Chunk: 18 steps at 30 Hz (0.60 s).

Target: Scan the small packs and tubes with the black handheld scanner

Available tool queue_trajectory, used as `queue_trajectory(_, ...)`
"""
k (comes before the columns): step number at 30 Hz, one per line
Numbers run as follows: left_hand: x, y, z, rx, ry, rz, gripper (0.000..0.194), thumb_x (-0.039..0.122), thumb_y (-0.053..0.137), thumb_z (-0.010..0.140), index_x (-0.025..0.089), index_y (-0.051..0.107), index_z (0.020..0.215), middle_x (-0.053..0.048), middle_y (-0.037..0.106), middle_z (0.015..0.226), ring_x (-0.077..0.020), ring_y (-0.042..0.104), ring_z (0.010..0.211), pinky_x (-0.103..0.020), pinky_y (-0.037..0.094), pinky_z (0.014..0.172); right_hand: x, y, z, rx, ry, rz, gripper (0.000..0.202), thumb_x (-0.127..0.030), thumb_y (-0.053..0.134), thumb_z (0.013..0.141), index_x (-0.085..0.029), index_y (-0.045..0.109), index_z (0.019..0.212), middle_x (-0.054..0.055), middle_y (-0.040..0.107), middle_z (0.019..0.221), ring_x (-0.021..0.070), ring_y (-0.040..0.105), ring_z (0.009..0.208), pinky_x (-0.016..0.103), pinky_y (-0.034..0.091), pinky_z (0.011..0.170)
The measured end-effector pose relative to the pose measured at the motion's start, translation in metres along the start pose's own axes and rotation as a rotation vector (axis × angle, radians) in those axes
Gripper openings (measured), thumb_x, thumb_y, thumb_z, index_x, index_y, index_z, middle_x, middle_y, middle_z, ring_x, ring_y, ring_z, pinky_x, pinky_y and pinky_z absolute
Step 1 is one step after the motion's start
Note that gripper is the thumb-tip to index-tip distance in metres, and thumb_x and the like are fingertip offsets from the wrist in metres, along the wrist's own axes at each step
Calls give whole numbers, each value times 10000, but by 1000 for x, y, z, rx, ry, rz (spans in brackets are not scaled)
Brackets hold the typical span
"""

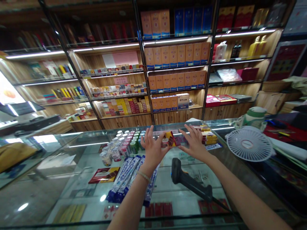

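My left hand point(153, 147) pinches a red and yellow chocolate bar point(170, 139) above the glass counter, thumb below and forefinger on its near side. Just right of the bar is my right hand point(195, 142), its thumb and fingers spread; the thumb tip is close to the bar's end, and whether it touches I cannot tell. A second chocolate bar point(105, 175) lies flat at the left. Long blue and white packets point(128, 175) lie partly under my left forearm. Between my arms rests a black barcode scanner point(192, 184) with its cable running right.
Small tubs and cans point(120, 145) stand in rows on the glass counter point(81, 153). Yellow packs point(209, 138) are stacked beyond my right hand. A white fan point(249, 143) and a green-white jug point(255, 116) sit at the right. Stocked shelves point(177, 68) line the wall.
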<state>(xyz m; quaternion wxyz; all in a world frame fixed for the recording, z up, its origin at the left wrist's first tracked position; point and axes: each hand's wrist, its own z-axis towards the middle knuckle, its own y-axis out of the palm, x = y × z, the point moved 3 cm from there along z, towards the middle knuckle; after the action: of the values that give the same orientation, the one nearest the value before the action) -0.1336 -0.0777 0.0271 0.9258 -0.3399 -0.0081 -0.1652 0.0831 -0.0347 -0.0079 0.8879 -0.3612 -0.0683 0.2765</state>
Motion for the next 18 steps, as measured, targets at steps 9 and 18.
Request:
queue_trajectory(9,27,5,-9,-120,94,-107,702,511,854,691,404,616,1343,-110,196,1664,-421,162,1530,-655,125,1210,-15,5,-7,-57,-91,88,679,-590,609,880,-292,448,1468,171,242,1656,377,199,1520,659,182,1163)
queue_trajectory(18,22,9,-9,-153,73,-149,646,526,810,742,358,612,1333,-138,170,1662,-420,193,1521,-674,146,1192,-7,-5,-2,-56,-39,110,649,-480,725,784,-317,543,1386,128,233,1657,375,164,1533,644,148,1191)
